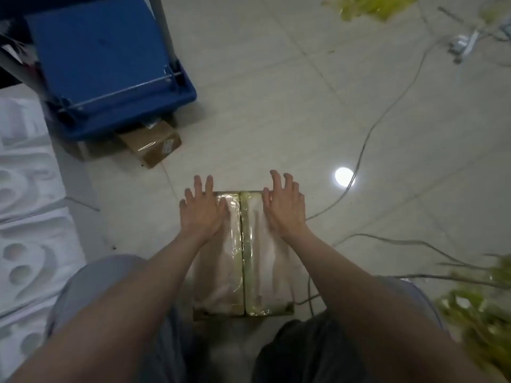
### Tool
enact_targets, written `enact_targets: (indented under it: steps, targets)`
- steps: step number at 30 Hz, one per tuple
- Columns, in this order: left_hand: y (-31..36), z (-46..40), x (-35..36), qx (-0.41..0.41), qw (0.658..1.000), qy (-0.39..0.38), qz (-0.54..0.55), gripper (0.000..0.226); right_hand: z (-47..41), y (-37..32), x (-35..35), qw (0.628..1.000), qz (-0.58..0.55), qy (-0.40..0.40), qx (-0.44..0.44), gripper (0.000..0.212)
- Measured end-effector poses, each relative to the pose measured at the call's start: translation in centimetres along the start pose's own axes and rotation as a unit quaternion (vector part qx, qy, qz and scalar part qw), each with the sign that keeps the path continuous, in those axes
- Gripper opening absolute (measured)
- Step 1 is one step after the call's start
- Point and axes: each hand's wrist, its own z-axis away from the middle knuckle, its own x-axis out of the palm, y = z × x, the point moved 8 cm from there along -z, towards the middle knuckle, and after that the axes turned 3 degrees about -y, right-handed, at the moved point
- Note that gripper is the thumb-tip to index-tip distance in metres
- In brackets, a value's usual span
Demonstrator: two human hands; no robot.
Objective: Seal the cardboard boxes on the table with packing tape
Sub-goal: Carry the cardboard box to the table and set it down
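A cardboard box [243, 261] lies on the tiled floor between my knees, its two top flaps closed along a middle seam and covered with shiny clear tape. My left hand [201, 208] lies flat on the far end of the left flap, fingers spread and reaching past the box's far edge. On the right flap my right hand [284, 205] rests the same way, fingers spread over the far edge. Neither hand holds anything. No tape roll is in view.
A blue plastic crate [110, 67] stands at the upper left, with a small taped cardboard box [152, 145] wedged under its corner. White foam packing [30, 217] lines the left side. Grey cables [387, 106] cross the floor on the right, near yellow-green plant material [481, 313].
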Motion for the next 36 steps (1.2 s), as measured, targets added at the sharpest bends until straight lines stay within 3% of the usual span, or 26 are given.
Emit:
enact_targets:
  steps: [3,5,10,15,18,24,27,31,36]
  targets:
    - [-2.5,0.2,2.3,-0.094,0.993,-0.019,0.062,0.072,1.1,1.9,3.5,0.997,-0.016,-0.050,0.065,0.048]
    - [-3.1,0.3,4.0,-0.114,0.990,-0.033,0.081,0.070,2.2,2.5,5.6,0.993,-0.023,-0.071,0.089,0.046]
    - [-2.2,-2.4,4.1,-0.091,0.990,-0.033,0.106,0.068,0.1,2.3,6.5,0.991,-0.045,-0.068,0.110,0.050]
    - [-2.2,-6.3,2.6,-0.043,0.964,-0.013,0.262,0.081,-2.5,3.8,4.8,0.965,-0.235,-0.014,0.116,0.070]
    - [-2.3,-5.3,3.2,-0.016,0.958,-0.024,0.287,0.088,-0.9,4.3,5.9,0.959,-0.253,-0.046,0.123,0.077]
    - [-5.1,-1.2,7.3,-0.087,0.925,-0.056,0.366,0.083,4.6,7.1,8.2,0.914,-0.264,-0.059,0.302,0.084]
    - [-4.8,0.0,8.0,-0.105,0.893,-0.044,0.436,0.077,4.8,7.0,8.6,0.911,-0.296,-0.069,0.278,0.075]
    - [-3.8,-1.6,6.3,-0.102,0.882,-0.023,0.459,0.077,2.7,6.6,7.5,0.909,-0.317,-0.058,0.266,0.072]
    - [1.1,-4.6,-6.2,-0.032,0.897,0.001,0.440,0.081,-2.5,4.0,-4.5,0.915,-0.336,-0.014,0.223,0.075]
